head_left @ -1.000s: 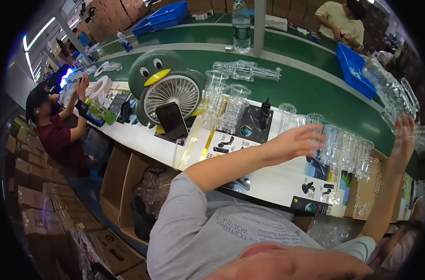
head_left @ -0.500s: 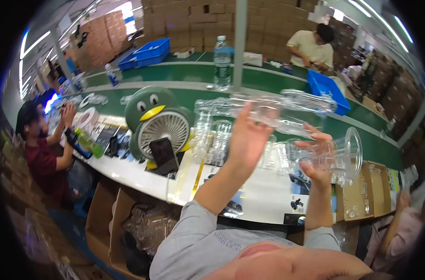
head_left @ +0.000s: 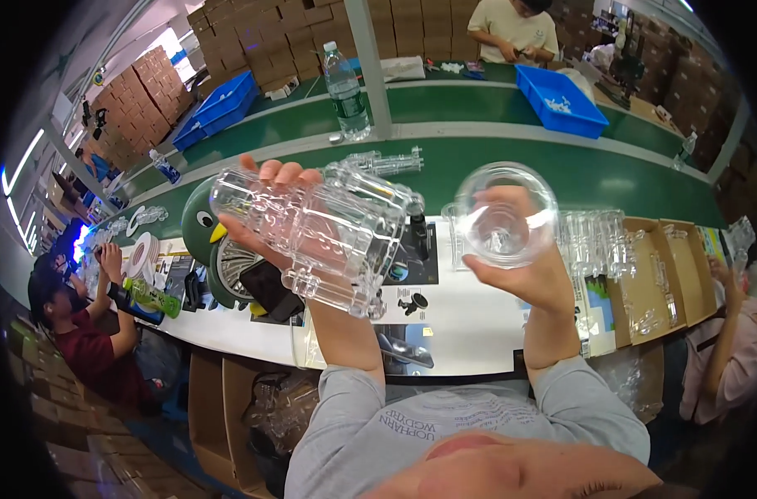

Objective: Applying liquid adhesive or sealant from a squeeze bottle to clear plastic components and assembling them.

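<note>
My left hand [head_left: 280, 173] is wrapped round a bulky clear plastic piece [head_left: 333, 224] with tubes and ridged ends, raised and tilted over the table; it may be several parts together. Part of the palm shows through it. In my right hand [head_left: 528, 281] is a clear plastic cup-like part [head_left: 497, 234], its wide round opening turned up toward me, fingers and thumb around its side. The two pieces are apart. Beyond my left hand, another clear tubular part [head_left: 387, 163] lies on the green surface. To the right, several clear parts [head_left: 595, 237] stand in a row.
A green bird-shaped fan [head_left: 197, 214] with a dark phone [head_left: 270, 291] against it stands left. Another phone [head_left: 405, 349] lies on the white table near me. At right is a cardboard box [head_left: 636, 291]. A water bottle [head_left: 345, 93] and blue tray [head_left: 561, 104] stand beyond. Other people sit around.
The left hand has come left and nearer, bringing the clear piece with it. The right hand has turned its cup so the opening faces up. The whole view has shifted.
</note>
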### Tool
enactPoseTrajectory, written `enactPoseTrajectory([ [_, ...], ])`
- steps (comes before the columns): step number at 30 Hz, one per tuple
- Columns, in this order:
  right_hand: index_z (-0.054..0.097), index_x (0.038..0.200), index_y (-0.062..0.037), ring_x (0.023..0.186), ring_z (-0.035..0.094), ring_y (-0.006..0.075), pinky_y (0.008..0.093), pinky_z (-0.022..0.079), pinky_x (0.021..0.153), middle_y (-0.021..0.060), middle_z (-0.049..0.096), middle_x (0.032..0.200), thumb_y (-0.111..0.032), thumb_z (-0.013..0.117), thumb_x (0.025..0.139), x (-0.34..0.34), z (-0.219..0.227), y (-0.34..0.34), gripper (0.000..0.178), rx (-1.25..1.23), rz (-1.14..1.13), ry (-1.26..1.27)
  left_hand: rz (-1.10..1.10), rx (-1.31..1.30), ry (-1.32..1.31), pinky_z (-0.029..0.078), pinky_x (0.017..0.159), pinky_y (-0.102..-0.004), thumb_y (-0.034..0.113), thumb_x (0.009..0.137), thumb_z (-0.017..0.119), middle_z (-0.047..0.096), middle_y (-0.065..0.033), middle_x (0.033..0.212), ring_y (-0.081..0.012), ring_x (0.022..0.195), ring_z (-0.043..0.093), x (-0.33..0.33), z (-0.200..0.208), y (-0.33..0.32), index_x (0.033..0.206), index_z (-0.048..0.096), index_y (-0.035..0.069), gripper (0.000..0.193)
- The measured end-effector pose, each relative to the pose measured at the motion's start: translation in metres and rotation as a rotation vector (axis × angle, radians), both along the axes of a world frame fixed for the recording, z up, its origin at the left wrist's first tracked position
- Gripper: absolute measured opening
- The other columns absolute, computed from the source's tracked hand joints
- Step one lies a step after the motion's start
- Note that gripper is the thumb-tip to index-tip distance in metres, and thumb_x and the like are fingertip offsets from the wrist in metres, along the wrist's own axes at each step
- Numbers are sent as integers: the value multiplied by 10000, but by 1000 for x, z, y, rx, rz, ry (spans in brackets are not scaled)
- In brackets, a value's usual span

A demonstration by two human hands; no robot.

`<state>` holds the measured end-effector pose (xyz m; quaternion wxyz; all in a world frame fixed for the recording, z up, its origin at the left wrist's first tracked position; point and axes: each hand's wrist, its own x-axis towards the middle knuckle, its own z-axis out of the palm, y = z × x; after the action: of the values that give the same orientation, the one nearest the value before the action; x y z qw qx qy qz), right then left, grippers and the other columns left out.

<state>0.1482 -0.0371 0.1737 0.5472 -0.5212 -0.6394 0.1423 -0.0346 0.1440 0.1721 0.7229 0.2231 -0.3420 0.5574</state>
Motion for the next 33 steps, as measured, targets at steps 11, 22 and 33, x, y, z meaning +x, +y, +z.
enactPoseTrajectory([
  [11,478,1120,-73,741,602,268,326,467,625,105,608,805,-221,749,572,1,-6,0,628,-206,-57,-461,84,76,-15,384,769,-364,444,710,657,481,-75,918,-193,827,483,-2,3,-4,1225,371,54,707],
  [22,485,1092,-27,866,567,204,304,435,774,92,562,945,-61,591,596,5,-11,8,509,-164,229,63,71,60,-52,363,785,-361,429,701,669,472,-69,916,-183,845,468,-10,2,-3,1214,379,29,713],
  [33,463,1007,-17,694,585,179,282,439,608,72,607,729,-336,626,773,4,-20,24,428,-458,477,-34,57,134,-20,387,801,-324,327,658,733,478,-54,886,-159,838,510,-5,6,-6,1169,398,-6,695],
])
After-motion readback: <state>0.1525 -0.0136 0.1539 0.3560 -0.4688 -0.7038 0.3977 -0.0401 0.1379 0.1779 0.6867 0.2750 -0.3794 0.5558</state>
